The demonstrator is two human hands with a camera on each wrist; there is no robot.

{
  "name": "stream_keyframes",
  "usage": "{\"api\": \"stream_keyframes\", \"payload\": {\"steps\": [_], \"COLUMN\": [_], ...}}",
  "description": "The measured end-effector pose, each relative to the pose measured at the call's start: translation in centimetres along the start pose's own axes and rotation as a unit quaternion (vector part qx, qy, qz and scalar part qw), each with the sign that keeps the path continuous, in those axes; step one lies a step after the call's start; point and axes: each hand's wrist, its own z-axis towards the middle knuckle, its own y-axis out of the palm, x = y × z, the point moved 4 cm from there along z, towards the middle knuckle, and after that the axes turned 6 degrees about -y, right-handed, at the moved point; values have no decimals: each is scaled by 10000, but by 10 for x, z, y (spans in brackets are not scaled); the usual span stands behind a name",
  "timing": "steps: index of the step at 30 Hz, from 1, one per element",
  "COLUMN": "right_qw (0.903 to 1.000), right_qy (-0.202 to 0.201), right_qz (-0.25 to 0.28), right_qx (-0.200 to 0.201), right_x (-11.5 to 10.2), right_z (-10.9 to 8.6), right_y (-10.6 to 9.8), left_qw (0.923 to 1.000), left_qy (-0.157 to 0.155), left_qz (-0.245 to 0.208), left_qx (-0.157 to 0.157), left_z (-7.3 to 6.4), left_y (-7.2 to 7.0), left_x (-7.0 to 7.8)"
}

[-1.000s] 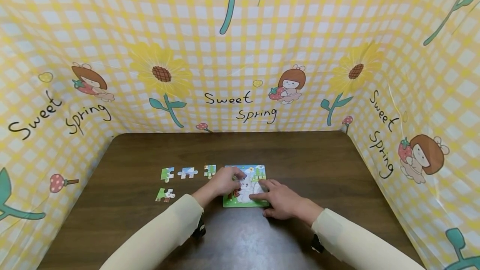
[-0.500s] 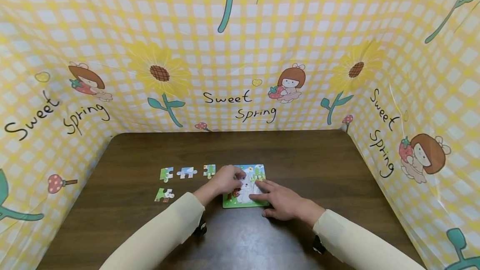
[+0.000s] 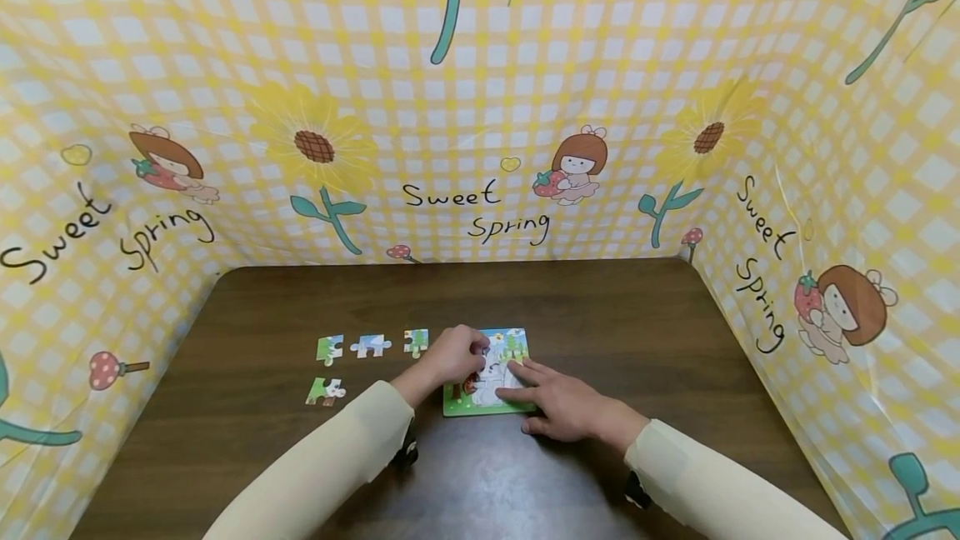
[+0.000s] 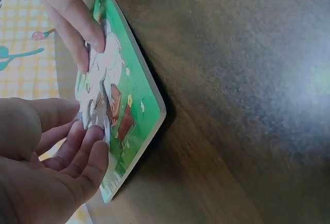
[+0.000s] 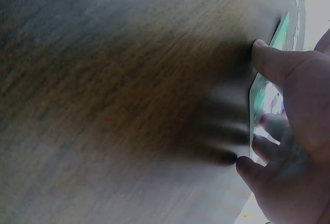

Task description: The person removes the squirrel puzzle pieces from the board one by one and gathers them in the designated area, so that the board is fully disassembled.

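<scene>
A jigsaw puzzle board [image 3: 480, 405] with a green border and a white animal picture lies on the table in front of me. My left hand [image 3: 452, 355] is over its left part. In the left wrist view its thumb and fingers pinch a jigsaw puzzle piece [image 4: 88, 114], tilted at the picture's surface; the fingers hide part of it. My right hand [image 3: 564, 398] rests on the board's right side, fingers stretched over the picture. Its thumb [image 5: 265, 53] lies beside the board's near edge in the right wrist view.
Left of the board lie several loose pieces: a green one [image 3: 328, 348], a blue one [image 3: 371, 346], one with trees [image 3: 416, 342] and a green-and-white one [image 3: 326, 391]. A yellow checked cloth [image 3: 480, 123] walls the brown table [image 3: 600, 298] at the back and sides.
My left hand has turned a little over the board, its fingers drawn in slightly. The right hand keeps its place, and the loose pieces lie as before. The head view has shifted slightly.
</scene>
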Motion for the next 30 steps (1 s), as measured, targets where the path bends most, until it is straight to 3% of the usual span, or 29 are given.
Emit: {"api": "stream_keyframes", "payload": {"steps": [7, 16, 24, 30], "right_qw": [10000, 9999, 9999, 9999], "right_qy": [-10, 26, 31, 54], "right_qz": [-24, -10, -46, -45], "right_qx": [-20, -133, -123, -78], "right_x": [-3, -7, -5, -5], "right_z": [2, 3, 3, 2], "right_y": [-1, -5, -3, -3], "left_qw": [9991, 9946, 9904, 9913], "left_qy": [-146, 180, 254, 102], "left_qz": [-384, -1020, -1351, -1290], "left_qx": [113, 59, 121, 239], "left_z": [-1, -7, -16, -31], "left_y": [0, -5, -22, -42], "left_x": [-1, 4, 4, -10]}}
